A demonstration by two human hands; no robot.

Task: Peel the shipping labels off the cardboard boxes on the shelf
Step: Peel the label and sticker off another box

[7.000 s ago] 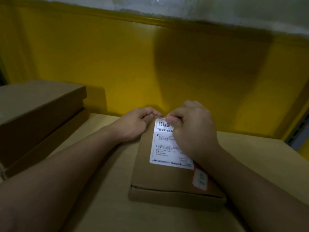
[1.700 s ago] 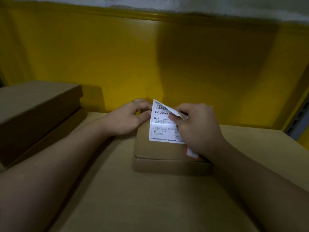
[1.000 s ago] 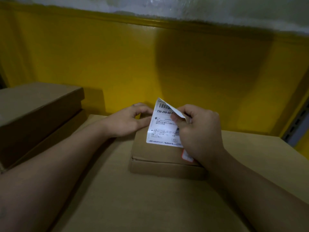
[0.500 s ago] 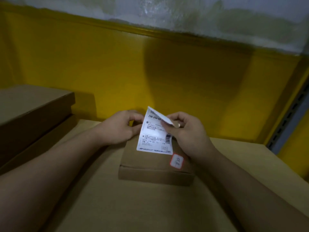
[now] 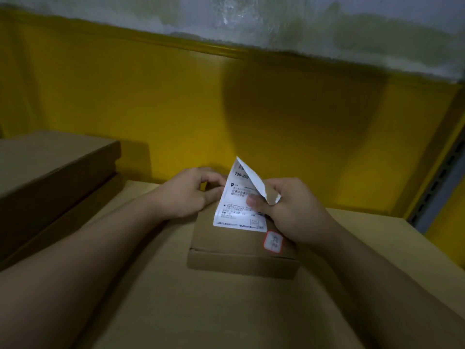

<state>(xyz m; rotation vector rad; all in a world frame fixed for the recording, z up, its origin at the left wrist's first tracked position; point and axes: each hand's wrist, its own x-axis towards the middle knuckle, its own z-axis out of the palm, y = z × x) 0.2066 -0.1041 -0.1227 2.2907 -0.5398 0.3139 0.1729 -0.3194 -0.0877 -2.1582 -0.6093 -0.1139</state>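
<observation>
Head view: right hand [image 5: 299, 210] is pinching the lifted far corner of the shipping label [image 5: 236, 205] and folding it toward the near edge of the small box [image 5: 239, 250], while left hand [image 5: 186, 192] is gripping the box's far-left corner. The label's near strip is lying stuck to the box top. My read: the pinched corner is looking ragged, so a steep pull is risking a tear, and a loose left grip is risking the box sliding.
</observation>
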